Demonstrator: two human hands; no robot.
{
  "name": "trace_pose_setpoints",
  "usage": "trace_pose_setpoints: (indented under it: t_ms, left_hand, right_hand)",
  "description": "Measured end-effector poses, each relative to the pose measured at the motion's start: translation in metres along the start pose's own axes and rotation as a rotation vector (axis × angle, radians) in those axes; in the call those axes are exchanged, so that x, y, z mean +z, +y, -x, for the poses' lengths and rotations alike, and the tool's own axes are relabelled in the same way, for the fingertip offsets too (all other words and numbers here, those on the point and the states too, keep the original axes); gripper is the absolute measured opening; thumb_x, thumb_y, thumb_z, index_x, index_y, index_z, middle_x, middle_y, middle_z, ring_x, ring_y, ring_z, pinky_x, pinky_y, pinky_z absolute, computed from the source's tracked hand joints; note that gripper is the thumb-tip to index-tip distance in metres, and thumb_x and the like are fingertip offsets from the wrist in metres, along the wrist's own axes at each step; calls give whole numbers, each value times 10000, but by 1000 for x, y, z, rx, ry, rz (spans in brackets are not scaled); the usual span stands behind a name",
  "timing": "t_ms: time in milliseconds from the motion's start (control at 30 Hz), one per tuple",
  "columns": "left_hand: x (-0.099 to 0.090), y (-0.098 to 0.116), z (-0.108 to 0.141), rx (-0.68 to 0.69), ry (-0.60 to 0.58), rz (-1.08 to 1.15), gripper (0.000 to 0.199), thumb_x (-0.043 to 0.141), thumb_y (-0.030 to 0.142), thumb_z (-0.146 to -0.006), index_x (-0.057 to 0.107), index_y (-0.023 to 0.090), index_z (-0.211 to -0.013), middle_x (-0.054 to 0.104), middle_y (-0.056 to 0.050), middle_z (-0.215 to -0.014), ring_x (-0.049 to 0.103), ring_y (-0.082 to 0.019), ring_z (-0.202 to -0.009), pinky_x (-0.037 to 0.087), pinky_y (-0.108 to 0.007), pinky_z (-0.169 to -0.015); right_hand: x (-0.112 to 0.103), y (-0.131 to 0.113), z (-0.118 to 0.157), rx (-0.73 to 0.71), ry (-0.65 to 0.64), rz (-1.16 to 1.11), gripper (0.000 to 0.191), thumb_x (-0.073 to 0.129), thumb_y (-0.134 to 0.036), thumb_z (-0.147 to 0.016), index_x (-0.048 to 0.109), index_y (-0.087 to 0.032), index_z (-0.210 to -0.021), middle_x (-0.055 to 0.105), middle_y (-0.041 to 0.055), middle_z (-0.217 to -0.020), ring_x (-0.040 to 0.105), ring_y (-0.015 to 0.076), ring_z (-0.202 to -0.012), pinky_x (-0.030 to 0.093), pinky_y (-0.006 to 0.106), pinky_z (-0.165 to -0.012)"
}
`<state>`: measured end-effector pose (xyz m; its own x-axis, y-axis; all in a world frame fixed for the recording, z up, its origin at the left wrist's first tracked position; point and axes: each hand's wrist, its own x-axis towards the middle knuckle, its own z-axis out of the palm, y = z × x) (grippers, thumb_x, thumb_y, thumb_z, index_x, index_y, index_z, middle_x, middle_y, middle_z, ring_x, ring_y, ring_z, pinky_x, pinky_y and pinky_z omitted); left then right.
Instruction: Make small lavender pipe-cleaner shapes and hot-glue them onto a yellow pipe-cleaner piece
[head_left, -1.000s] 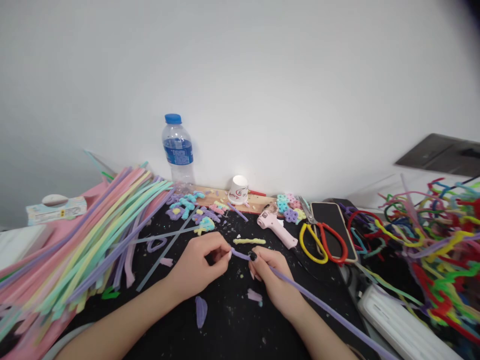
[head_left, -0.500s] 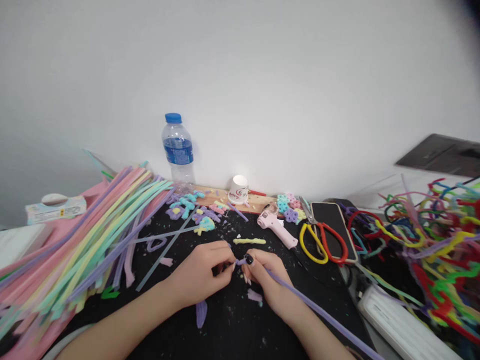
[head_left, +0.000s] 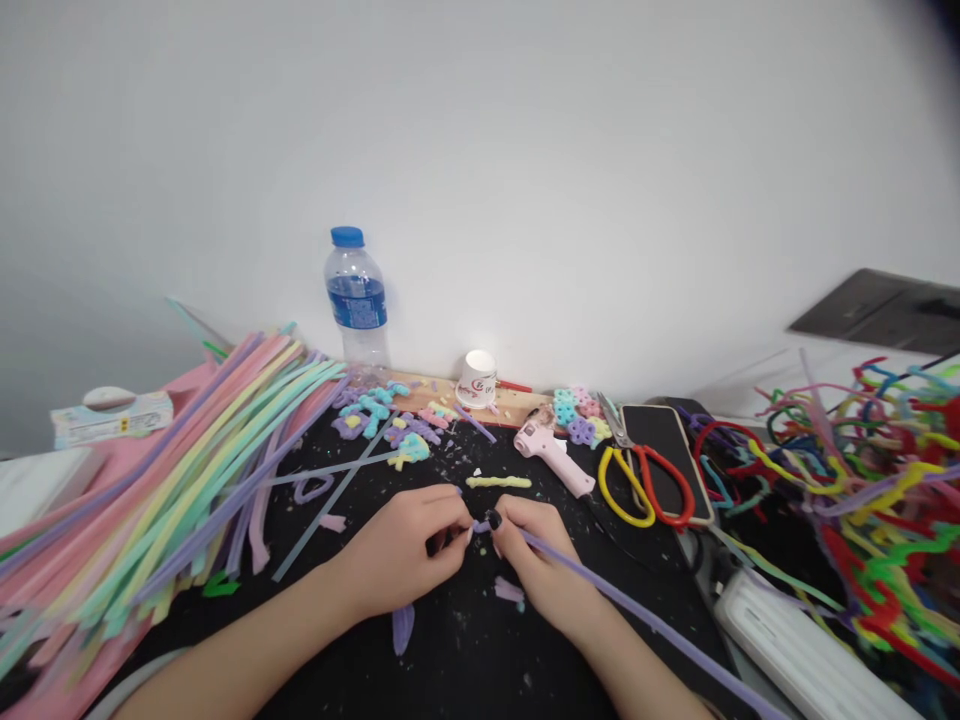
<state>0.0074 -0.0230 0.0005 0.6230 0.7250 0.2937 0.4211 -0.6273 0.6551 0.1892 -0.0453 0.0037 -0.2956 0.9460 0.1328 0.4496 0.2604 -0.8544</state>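
A long purple pipe cleaner [head_left: 622,598] runs from between my hands out past my right forearm to the bottom edge. My left hand [head_left: 420,545] is closed in a pinch on its short end. The thumb and fingers of my right hand [head_left: 532,545] pinch the same strip just beside, with a small purple stretch showing between the two hands. A twisted yellow pipe cleaner piece [head_left: 499,482] lies on the black mat [head_left: 465,660] just beyond my fingertips. Below my left wrist is a flat purple piece [head_left: 403,630], and a pale lilac scrap [head_left: 508,590] lies by my right hand.
Straight pastel pipe cleaners [head_left: 202,460] are heaped at left, tangled bright ones [head_left: 885,500] at right. Along the back stand a bottle [head_left: 358,300] and paper cup [head_left: 478,380]. A pink glue gun [head_left: 553,458], scissors [head_left: 646,484], a phone [head_left: 667,440] and a white power strip [head_left: 802,645] are right.
My right fingers have shifted slightly on the purple pipe cleaner, and its long tail has swung a little to the right. Both hands still pinch it.
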Motion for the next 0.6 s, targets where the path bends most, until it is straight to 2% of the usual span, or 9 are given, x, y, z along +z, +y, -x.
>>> trace_pose_setpoints:
  t_ms: [200,400,600]
  left_hand:
    - [-1,1,-2,-9,4,-64,126,475,84,-775,539,156,-694,456,28,-641,457,-91,-595,331,-196,-549]
    - [-2,2,-2,-5,-23,-67,139,479,74,-768,565,155,-695,467,23,-635,458,-97,-590,337,-195,-536]
    - [0,-2,-3,-30,67,60,162,472,120,-838,625,169,-823,566,-1,-709,513,-102,-629,389,-203,-586]
  right_hand:
    - [3,-2,1,-27,-23,4,321,351,-185,-900,452,-170,-595,399,-49,-555,419,90,-555,300,205,-545]
    - [5,-3,2,-51,-34,43,301,346,-163,-897,489,-169,-632,426,-42,-570,444,93,-556,313,199,-546]
    - [2,2,0,-24,118,67,308,378,-217,-897,467,-170,-606,432,-37,-569,439,100,-555,309,210,-548]
